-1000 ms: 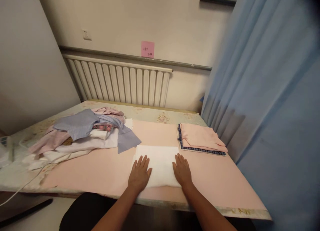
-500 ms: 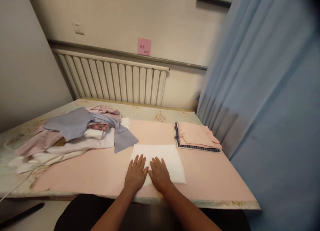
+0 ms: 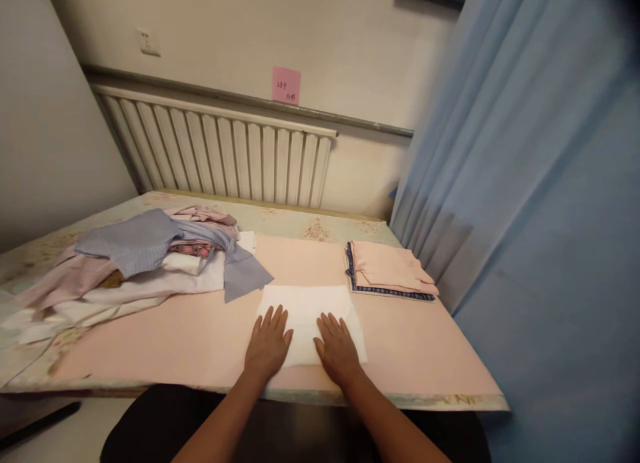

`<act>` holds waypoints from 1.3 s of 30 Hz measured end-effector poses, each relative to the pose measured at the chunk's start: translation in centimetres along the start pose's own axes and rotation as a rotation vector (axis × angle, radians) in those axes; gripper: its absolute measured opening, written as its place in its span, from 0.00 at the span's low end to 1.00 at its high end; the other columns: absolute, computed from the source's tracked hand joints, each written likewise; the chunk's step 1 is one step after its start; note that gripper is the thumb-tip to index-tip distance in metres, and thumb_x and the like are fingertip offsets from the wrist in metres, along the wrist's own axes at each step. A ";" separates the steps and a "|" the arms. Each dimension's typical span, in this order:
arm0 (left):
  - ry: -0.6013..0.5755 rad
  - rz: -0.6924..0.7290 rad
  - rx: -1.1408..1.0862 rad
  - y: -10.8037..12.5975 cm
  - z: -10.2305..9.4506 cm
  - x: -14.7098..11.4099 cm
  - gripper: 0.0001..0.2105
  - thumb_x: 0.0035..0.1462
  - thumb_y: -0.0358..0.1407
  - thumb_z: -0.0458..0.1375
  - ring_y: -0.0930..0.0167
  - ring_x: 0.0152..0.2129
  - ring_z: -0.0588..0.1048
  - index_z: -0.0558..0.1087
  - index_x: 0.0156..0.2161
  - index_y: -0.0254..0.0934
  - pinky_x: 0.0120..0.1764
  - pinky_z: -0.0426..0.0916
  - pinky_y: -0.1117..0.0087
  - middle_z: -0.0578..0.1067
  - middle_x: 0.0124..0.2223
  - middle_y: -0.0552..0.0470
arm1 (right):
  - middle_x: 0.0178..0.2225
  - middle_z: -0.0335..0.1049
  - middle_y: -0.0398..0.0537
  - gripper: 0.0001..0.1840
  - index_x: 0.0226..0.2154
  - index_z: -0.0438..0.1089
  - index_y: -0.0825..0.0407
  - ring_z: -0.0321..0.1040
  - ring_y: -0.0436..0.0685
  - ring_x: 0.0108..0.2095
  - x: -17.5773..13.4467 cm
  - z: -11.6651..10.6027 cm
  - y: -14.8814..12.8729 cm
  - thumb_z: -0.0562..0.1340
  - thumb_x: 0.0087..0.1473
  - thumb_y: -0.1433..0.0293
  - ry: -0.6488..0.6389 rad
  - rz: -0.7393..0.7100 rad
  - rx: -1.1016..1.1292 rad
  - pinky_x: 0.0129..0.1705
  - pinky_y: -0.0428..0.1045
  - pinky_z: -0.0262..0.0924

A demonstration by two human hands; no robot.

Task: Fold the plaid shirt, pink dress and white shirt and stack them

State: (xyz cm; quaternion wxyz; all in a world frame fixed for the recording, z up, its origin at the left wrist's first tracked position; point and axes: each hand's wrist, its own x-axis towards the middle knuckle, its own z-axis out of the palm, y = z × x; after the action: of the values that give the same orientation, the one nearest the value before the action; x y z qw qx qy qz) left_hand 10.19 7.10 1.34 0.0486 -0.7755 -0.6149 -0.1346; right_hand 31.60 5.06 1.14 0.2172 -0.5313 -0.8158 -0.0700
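Note:
A folded white cloth (image 3: 313, 309) lies flat on the pink cover (image 3: 200, 343) near the table's front edge. My left hand (image 3: 267, 343) rests palm down on its left side, fingers stretched out. On the right part of the same cloth, my right hand (image 3: 339, 348) lies flat with its fingers a little spread. Some of the cloth's near side is hidden under both hands. Neither hand grips anything.
A loose heap of clothes, topped by a blue-grey garment (image 3: 135, 239), lies at the left. To the right sits a folded stack with a pink cloth (image 3: 390, 266) on top. A blue curtain (image 3: 525, 216) hangs along the right side; a radiator (image 3: 225, 149) stands behind.
My right hand has slid to the right over the white cloth, so the hands are now farther apart. The left hand stays about where it was on the cloth. The view has shifted slightly.

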 end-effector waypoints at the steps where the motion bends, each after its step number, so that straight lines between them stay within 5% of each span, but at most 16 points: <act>1: 0.002 -0.001 0.001 0.0 0.0 0.0 0.25 0.64 0.43 0.44 0.60 0.64 0.51 0.60 0.63 0.37 0.62 0.47 0.53 0.57 0.66 0.48 | 0.61 0.59 0.52 0.23 0.58 0.61 0.54 0.50 0.61 0.63 -0.2 -0.2 0.4 0.51 0.64 0.64 0.000 0.004 -0.008 0.64 0.61 0.43; 11: 0.000 0.004 0.008 -0.1 0.4 0.0 0.25 0.64 0.42 0.44 0.59 0.64 0.51 0.60 0.63 0.36 0.62 0.47 0.52 0.57 0.66 0.48 | 0.58 0.63 0.54 0.20 0.55 0.65 0.54 0.53 0.61 0.62 -1.5 -1.0 2.8 0.50 0.64 0.68 0.009 0.102 -0.012 0.63 0.61 0.45; 15: 0.005 0.003 0.016 -0.1 0.4 0.0 0.25 0.64 0.43 0.44 0.59 0.64 0.52 0.60 0.63 0.36 0.62 0.48 0.52 0.57 0.66 0.48 | 0.58 0.62 0.57 0.20 0.55 0.65 0.56 0.52 0.62 0.62 0.2 -1.2 0.4 0.50 0.64 0.68 0.046 0.100 0.036 0.63 0.62 0.45; 22: 0.019 0.024 0.037 -0.2 0.4 0.0 0.25 0.64 0.43 0.43 0.59 0.64 0.53 0.60 0.63 0.36 0.61 0.49 0.52 0.57 0.66 0.48 | 0.60 0.61 0.50 0.21 0.57 0.62 0.50 0.51 0.59 0.63 1.6 0.8 -3.7 0.54 0.63 0.64 0.022 -0.106 0.132 0.64 0.61 0.45; 39: 0.034 0.029 0.033 -0.5 0.9 0.2 0.25 0.64 0.43 0.43 0.59 0.64 0.53 0.61 0.62 0.37 0.61 0.51 0.51 0.57 0.66 0.48 | 0.60 0.59 0.53 0.23 0.58 0.62 0.54 0.51 0.61 0.63 -1.0 -0.4 3.1 0.53 0.63 0.65 0.042 0.018 0.007 0.63 0.60 0.47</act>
State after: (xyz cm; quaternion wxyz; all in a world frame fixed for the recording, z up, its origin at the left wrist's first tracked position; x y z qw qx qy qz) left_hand 9.92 7.59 0.52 0.0739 -0.7808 -0.6050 -0.1370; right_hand 34.82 5.37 0.66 0.2369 -0.5362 -0.8066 -0.0761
